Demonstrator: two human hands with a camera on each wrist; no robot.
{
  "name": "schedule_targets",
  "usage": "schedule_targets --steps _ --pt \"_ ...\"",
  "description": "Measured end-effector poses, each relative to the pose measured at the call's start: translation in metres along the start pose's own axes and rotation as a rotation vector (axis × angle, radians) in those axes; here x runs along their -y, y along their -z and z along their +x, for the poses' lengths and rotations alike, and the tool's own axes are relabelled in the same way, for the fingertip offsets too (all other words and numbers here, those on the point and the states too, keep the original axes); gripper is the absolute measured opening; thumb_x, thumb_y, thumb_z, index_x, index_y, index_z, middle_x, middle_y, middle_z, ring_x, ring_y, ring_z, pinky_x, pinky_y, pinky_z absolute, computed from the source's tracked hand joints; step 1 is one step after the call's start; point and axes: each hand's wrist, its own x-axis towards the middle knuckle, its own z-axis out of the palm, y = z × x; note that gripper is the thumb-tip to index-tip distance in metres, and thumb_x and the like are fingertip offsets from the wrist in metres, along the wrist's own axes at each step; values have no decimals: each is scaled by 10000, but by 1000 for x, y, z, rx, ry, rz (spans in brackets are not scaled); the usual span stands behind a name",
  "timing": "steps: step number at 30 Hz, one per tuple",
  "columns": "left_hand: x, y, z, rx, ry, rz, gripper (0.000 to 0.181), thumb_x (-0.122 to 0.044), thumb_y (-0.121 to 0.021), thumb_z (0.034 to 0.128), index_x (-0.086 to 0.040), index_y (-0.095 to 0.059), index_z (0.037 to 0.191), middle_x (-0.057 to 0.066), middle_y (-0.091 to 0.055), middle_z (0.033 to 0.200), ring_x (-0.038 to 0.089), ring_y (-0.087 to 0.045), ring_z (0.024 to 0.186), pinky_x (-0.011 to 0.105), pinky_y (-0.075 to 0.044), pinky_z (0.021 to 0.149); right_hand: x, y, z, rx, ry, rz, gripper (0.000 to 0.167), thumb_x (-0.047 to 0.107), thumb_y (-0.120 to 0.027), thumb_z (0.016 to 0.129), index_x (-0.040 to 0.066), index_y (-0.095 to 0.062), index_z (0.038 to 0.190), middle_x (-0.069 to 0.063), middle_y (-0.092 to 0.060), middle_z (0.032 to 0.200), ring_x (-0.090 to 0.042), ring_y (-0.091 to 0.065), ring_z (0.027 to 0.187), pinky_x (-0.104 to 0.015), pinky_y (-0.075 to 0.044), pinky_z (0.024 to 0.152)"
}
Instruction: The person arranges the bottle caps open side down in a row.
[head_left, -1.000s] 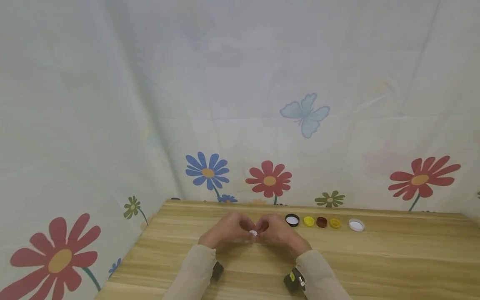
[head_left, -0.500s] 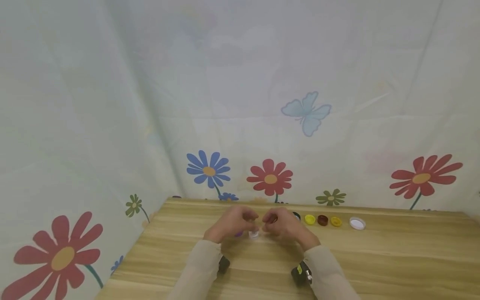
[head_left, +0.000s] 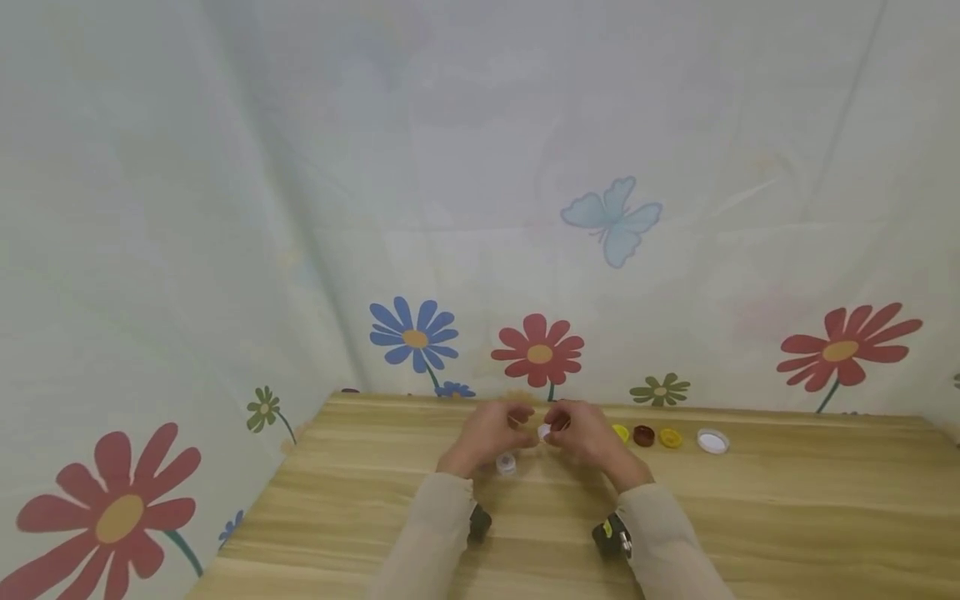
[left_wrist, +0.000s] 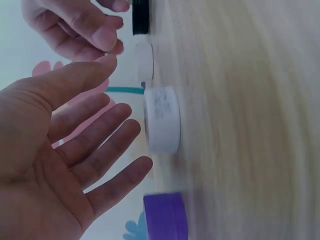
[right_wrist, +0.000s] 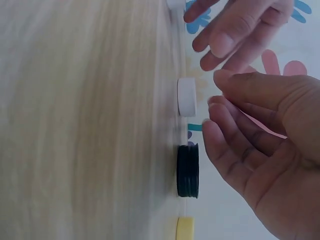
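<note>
My left hand hovers beside a white round piece, with fingers spread and nothing in them. In the left wrist view this white piece stands on the table with faint grey print on its side. My right hand has loosely bent fingers just above a smaller white disc, which looks like a cap. The right wrist view shows this white disc lying on the table, apart from the fingers. A black ring-shaped lid sits nearby, hidden behind the right hand in the head view.
To the right stand a yellow cap, a dark red cap, an amber cap and a white lid in a row. A purple cap is at the left. A flowered cloth hangs behind the wooden table.
Both hands have parted from the white round piece and moved right and away from the body. The smaller white disc now shows on the table between them, while the larger piece stays behind.
</note>
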Motion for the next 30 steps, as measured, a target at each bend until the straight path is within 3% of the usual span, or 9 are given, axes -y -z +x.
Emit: schedule_targets --steps 7,14,24,30 --pt "-5 -6 5 8 -42 11 374 -59 -860 870 59 -743 1205 179 -761 1140 331 -727 1062 413 -583 926 -6 -4 3 -46 24 -85 180 -24 -813 875 -38 -730 1034 -127 -728 971 -298 -687 928 -476 -580 847" --pt "-2 -10 7 45 -32 0 360 -55 -840 903 57 -742 1232 165 -764 1138 311 -720 1051 424 -574 956 -8 -8 3 -43 5 -118 238 -26 -816 878 -43 -729 1099 -171 -724 1085 -362 -677 1070 -527 -542 975" --pt "0 -12 5 81 -24 -27 297 -22 -829 905 29 -765 1190 121 -784 1088 271 -726 1026 436 -559 984 -8 -11 1 -16 48 -108 163 -45 -820 848 15 -732 971 -90 -707 931 -278 -660 910 -492 -562 868" --pt "2 -10 5 79 -29 1 317 -9 -845 878 1 -776 1188 83 -785 1074 256 -721 1026 392 -556 971 -8 -13 2 -5 34 -112 173 -46 -822 851 9 -730 987 -78 -698 916 -218 -638 861 -461 -568 851"
